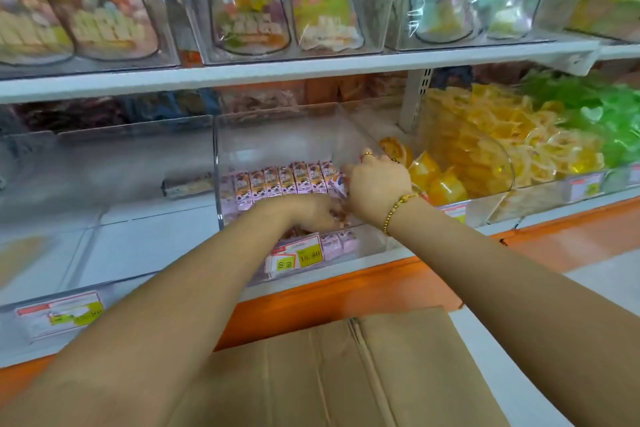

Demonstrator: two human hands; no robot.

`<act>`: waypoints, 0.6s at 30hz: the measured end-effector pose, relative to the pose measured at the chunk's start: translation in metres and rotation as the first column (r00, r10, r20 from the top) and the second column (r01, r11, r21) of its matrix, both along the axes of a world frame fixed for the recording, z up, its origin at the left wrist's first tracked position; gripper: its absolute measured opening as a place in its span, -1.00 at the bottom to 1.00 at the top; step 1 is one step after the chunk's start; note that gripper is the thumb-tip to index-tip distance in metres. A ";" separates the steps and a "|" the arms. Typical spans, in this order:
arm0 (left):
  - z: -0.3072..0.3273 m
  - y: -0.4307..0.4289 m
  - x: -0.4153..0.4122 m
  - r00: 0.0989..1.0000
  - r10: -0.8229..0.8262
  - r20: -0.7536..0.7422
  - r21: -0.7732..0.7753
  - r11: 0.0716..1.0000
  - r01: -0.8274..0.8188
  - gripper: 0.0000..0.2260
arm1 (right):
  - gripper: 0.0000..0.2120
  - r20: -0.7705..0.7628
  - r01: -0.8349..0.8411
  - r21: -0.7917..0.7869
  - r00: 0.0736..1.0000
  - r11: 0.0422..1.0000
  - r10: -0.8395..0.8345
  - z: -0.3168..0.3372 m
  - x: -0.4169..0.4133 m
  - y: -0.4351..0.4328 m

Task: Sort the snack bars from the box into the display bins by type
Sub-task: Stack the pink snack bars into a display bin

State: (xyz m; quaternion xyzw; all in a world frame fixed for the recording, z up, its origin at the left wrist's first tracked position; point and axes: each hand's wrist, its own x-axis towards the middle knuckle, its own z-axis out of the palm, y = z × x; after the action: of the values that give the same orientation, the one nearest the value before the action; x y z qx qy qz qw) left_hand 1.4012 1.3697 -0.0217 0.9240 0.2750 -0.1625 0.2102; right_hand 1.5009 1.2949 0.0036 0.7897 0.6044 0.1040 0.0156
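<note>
The pink snack bar (336,184) leans at the right end of the row (284,180) inside the clear display bin (277,135), pinched by the right hand (377,192). The left hand (311,215) lies low before the row; whether it holds anything I cannot tell. Best to press the bar upright against its neighbour while the left hand braces the row. The cardboard box (346,374) sits below.

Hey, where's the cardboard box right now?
In the head view, the cardboard box is at the bottom centre, just below the orange shelf edge and in front of the clear bin holding the pink snack bars.
</note>
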 end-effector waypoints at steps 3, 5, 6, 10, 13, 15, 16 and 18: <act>-0.005 0.012 -0.007 0.997 -0.016 -0.074 -0.021 1.000 0.014 -0.58 | -0.62 0.103 -0.011 -0.099 0.994 0.995 0.022 0.003 0.000 0.007; -0.005 0.017 -0.012 0.994 -0.007 -0.109 -0.032 0.999 0.003 -0.57 | -0.53 0.169 -0.016 -0.199 0.984 0.980 0.050 -0.002 -0.002 0.014; -0.004 0.017 -0.014 0.992 -0.019 -0.127 -0.022 1.000 0.016 -0.58 | -0.49 0.181 -0.007 -0.257 0.982 0.966 0.055 -0.007 -0.003 0.018; -0.006 0.014 -0.019 0.988 -0.016 -0.150 -0.001 1.000 0.016 -0.56 | -0.69 0.178 0.011 -0.507 0.980 0.862 0.093 -0.010 -0.003 0.029; -0.003 0.014 -0.025 0.985 0.043 -0.166 0.002 0.999 -0.043 -0.53 | -0.77 0.169 0.005 -0.667 0.975 0.745 0.146 0.002 0.003 0.037; -0.003 0.014 -0.025 0.984 0.059 -0.171 -0.002 0.998 -0.060 -0.53 | -0.76 0.189 -0.022 -0.684 0.960 0.729 0.207 0.003 0.007 0.038; -0.002 0.013 -0.025 0.983 0.053 -0.176 0.002 0.999 -0.054 -0.53 | -0.63 0.179 -0.042 -0.664 0.960 0.746 0.214 0.002 0.009 0.038; -0.002 0.011 -0.024 0.981 0.055 -0.188 0.002 0.998 -0.056 -0.53 | -0.45 0.089 -0.102 -0.639 0.975 0.762 0.205 -0.001 0.011 0.035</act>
State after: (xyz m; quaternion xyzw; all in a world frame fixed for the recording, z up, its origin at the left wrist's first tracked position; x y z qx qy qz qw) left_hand 1.3768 1.3803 -0.0239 0.8961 0.3191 -0.2436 0.1895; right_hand 1.5118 1.3302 0.0024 0.6761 0.6638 -0.0433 0.3168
